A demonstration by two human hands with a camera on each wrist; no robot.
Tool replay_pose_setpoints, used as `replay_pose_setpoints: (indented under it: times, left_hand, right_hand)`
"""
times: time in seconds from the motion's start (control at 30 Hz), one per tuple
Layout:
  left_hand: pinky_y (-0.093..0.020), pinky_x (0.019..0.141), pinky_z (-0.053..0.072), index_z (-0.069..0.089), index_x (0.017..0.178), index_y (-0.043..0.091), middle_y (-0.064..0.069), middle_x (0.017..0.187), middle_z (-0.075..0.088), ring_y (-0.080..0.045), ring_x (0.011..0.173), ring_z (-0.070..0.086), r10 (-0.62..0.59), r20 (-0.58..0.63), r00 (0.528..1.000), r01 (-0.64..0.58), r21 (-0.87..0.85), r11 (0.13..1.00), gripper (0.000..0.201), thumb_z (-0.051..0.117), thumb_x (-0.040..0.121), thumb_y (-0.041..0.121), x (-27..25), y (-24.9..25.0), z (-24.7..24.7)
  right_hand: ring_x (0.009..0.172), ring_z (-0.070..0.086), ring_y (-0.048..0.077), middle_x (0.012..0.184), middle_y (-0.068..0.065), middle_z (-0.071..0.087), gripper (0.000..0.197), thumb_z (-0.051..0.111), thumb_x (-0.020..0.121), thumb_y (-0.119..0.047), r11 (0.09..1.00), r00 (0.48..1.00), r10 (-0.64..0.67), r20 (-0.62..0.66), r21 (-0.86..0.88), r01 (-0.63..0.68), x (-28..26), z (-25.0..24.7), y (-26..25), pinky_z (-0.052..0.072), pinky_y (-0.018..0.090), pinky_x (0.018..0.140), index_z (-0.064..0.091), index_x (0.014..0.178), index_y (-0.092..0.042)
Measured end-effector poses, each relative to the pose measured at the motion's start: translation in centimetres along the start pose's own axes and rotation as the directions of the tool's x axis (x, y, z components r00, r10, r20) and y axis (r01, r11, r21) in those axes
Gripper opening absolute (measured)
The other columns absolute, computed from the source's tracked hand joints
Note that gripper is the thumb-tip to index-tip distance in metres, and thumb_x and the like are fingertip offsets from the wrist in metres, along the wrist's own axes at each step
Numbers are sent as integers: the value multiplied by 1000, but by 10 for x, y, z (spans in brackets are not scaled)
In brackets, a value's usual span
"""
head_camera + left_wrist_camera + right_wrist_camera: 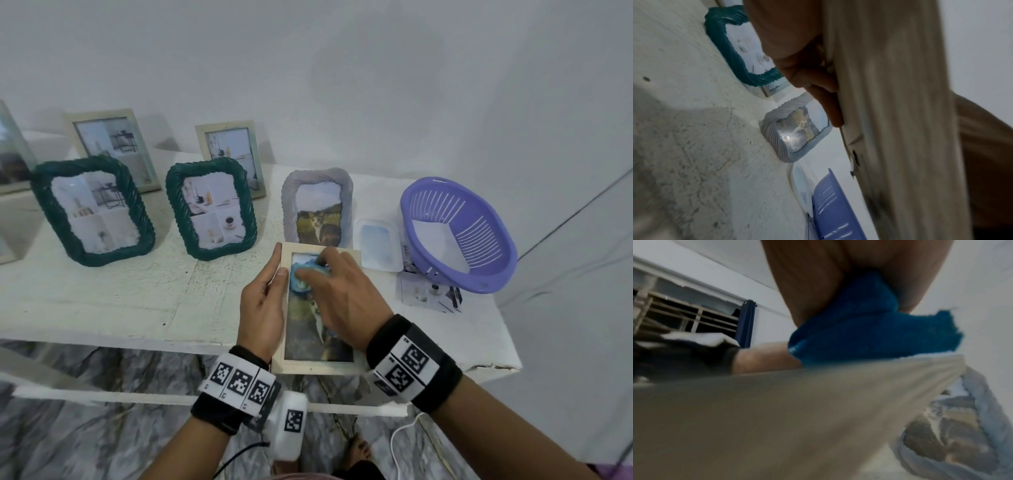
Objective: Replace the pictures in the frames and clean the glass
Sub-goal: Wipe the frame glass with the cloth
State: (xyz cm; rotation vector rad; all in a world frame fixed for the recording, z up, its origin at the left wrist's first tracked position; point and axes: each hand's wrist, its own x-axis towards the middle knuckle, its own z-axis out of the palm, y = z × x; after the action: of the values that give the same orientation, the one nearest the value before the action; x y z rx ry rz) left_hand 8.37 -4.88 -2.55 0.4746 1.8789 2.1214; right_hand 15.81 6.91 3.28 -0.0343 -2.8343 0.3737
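White bench (pixel 102 301) carries everything, with its near edge towards the person. Purple basket (pixel 479 240) sits at the right end, a loose sheet lying inside it, and a few printed photos (pixel 428 294) are tucked under its near side. Two dark green twisted frames (pixel 90 210) (pixel 210 209) stand mid-bench, two pale frames (pixel 113 147) (pixel 233 154) stand behind them by the wall. Grey ribbed frame (pixel 317 209) with a cat picture stands just behind the work spot; a white tray (pixel 376 245) is beside it, touching the basket.

Light wood frame (pixel 318 308) lies glass-up at the bench's near edge, overhanging it slightly, with a cat picture inside.

Left hand (pixel 263 305) grips that frame's left rail: fingers along the outer edge, thumb on the front face. In the left wrist view, the fingers (pixel 830 104) curl round the rail.

Right hand (pixel 342 294) is on the glass, fingers curled over a blue cloth (pixel 305 277) at the upper part of the pane. The right wrist view shows the cloth (pixel 869 331) bunched under the fingers, pressed on the frame.
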Motion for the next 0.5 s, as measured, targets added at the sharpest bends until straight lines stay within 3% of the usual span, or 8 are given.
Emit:
replay_pose_setpoints:
  times: [0.1,0.2,0.23,0.33,0.43,0.5]
  left_hand:
    - [-6,80,47,38,144,13,37,92,67,18,89,60,6,29,1000,-6,26,1000,43,41,103,1,4,2,-3]
    - [-6,70,46,44,141,22,30,74,63,13,70,54,10,15,1000,-11,67,998,41,43,103,5,5,-2,-8]
    - [-9,73,44,46,139,27,24,74,58,9,69,51,14,1,1000,-14,78,997,41,44,103,8,5,-3,-10]
    - [-33,82,38,51,135,44,2,95,41,-13,84,41,18,-24,1000,-16,82,996,39,47,104,21,8,-9,-13]
    - [-40,83,37,52,134,47,3,96,38,-17,89,39,-3,-53,999,5,36,999,38,51,98,37,12,-12,-20]
    - [-40,84,38,53,137,41,6,88,45,-16,87,41,-3,-76,997,5,24,1000,39,52,99,35,17,-11,-24]
  right_hand:
    - [74,50,26,100,13,55,31,52,81,-4,993,989,-111,98,47,107,-10,-4,-6,46,33,68,68,105,-14]
    - [74,50,24,104,11,57,29,52,85,-7,984,959,-178,222,70,166,-25,-7,-3,48,33,66,69,104,-19]
    - [74,51,25,103,11,57,28,54,85,-6,983,952,-182,246,72,169,-27,-8,1,50,36,66,70,104,-19]
    - [79,56,30,99,10,59,28,51,87,-11,984,954,-131,271,152,92,-26,-14,18,50,42,70,72,105,-16]
    - [84,60,18,100,4,62,25,55,89,-16,958,988,-22,153,286,-23,-16,-31,41,46,21,76,72,108,-16]
    - [85,59,13,100,1,61,25,58,90,-16,938,992,106,62,326,-121,-6,-40,59,43,13,75,71,111,-18]
